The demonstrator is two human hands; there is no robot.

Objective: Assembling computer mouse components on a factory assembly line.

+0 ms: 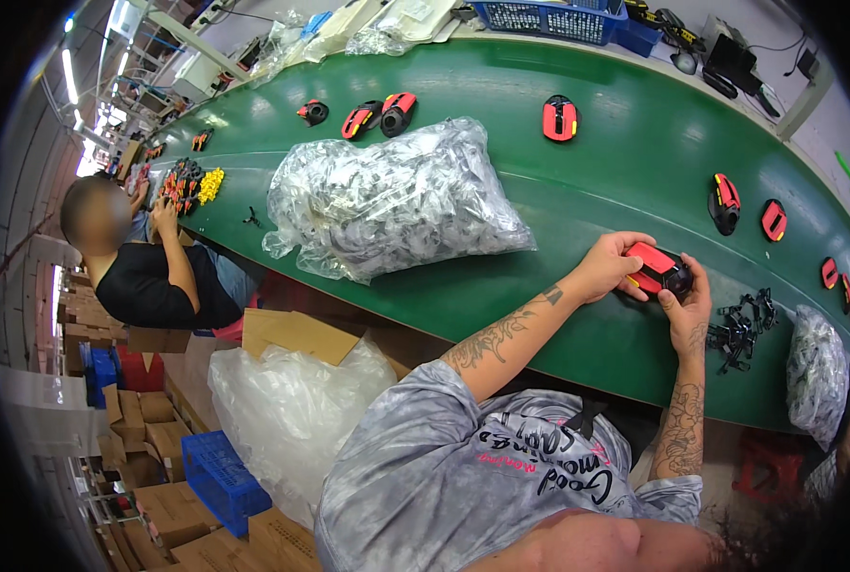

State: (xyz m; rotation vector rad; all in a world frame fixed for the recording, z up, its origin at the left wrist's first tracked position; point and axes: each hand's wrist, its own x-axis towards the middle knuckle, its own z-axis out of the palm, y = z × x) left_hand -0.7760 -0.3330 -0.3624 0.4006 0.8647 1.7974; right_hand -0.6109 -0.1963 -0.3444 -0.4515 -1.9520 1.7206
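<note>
Clearly, the largest thing is the green worktop (501, 76), its near edge running along the person's front. A big bag (396, 205), clear plastic and stuffed full, lies left of both hands and reaches back from that near edge toward the middle. A much smaller bag (818, 372) sits at the near edge, toward the right end.

Between the two bags, both hands are up over the near half of the worktop. The left hand (617, 265) is narrowed, fingers closed on the red end of the unit (655, 271); the right hand (689, 303) curls round its rounded black end, thumb on the near side. So the unit lies to the right of the left hand and to the left of the right hand, touching both. Its long axis slopes rightward and toward the person, roughly along the near edge.

Smallest are the black clips (744, 329), heaped near the near edge. They lie rightward and nearer the person from the right hand, just beside its wrist; the left hand is farther from them.
</note>
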